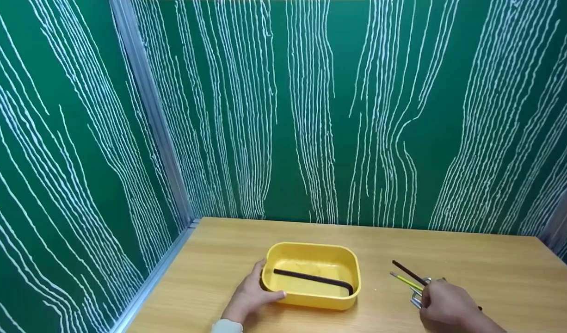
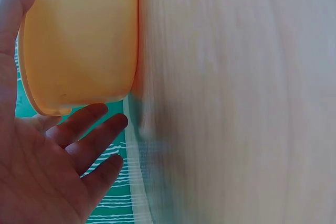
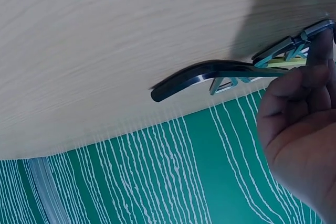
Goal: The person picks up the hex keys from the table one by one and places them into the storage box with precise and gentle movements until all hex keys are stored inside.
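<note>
A yellow plastic container (image 1: pixel 320 301) stands on the table with a black Allen key (image 1: pixel 311 277) lying inside. My left hand (image 1: pixel 253 296) holds its left end, thumb along the front wall near the rim and fingers round the side. In the left wrist view the lower fingers (image 2: pixel 100 145) spread loosely below the container's end. Off to the right, my right hand (image 1: pixel 450 303) pinches a dark bent rod like another Allen key (image 3: pixel 205 70), low over the table. Beside it lie a yellow stick with a grey tip (image 1: pixel 406 281) and silver metal pieces (image 1: pixel 416 299), partly hidden by the hand.
The wooden table (image 1: pixel 209 259) meets a green wall with white wavy lines (image 1: pixel 311 138) at the back. Another such panel (image 1: pixel 57 185) rises on the left, joined by a grey metal post (image 1: pixel 149 92). A gap of bare tabletop separates the container from the loose pieces.
</note>
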### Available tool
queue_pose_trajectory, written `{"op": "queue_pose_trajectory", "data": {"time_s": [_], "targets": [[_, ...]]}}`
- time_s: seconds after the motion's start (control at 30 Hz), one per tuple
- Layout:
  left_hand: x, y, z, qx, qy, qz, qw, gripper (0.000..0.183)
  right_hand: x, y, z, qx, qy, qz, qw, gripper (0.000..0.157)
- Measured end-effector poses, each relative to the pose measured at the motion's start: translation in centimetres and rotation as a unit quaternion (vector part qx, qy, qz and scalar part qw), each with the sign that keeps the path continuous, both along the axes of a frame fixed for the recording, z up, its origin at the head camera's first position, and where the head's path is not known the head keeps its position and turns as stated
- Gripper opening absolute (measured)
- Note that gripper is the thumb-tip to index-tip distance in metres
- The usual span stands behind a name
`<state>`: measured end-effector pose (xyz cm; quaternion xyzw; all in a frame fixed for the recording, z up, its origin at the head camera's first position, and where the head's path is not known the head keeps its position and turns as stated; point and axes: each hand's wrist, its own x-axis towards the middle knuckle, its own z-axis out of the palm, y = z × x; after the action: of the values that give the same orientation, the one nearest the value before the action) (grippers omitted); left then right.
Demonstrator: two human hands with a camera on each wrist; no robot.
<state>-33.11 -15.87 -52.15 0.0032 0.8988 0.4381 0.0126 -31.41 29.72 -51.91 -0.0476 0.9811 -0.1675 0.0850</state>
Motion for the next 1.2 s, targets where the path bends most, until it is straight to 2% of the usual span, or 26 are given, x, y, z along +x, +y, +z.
{"op": "queue_pose_trajectory", "data": {"time_s": [0.3, 0.5, 0.73, 0.97, 1.2], "targets": [[0.0, 0.0, 0.0, -0.001, -0.001, 0.002, 1.0000, 0.108, 0.2, -0.2, 0.1, -0.012, -0.021, -0.021, 0.999, 0.013], [0.1, 0.1, 0.2, 0.008, -0.002, 0.001, 1.0000, 0.108, 0.4, -0.4, 0.4, -0.033, -0.023, -0.038, 0.998, 0.021], [0.2, -0.1, 0.0, -0.026, 0.041, -0.019, 0.9986, 0.108, 0.4, -0.8, 1.0, -0.046, 0.002, -0.052, 0.998, 0.019], [0.1, -0.2, 0.0, -0.021, 0.032, -0.018, 0.9991, 0.111, 0.1, -1.4, 1.3, -0.065, 0.008, -0.056, 0.996, 0.018], [0.1, -0.3, -0.2, -0.019, 0.034, -0.017, 0.9991, 0.109, -0.3, -1.9, 1.5, -0.078, 0.048, -0.041, 0.995, 0.012]]}}
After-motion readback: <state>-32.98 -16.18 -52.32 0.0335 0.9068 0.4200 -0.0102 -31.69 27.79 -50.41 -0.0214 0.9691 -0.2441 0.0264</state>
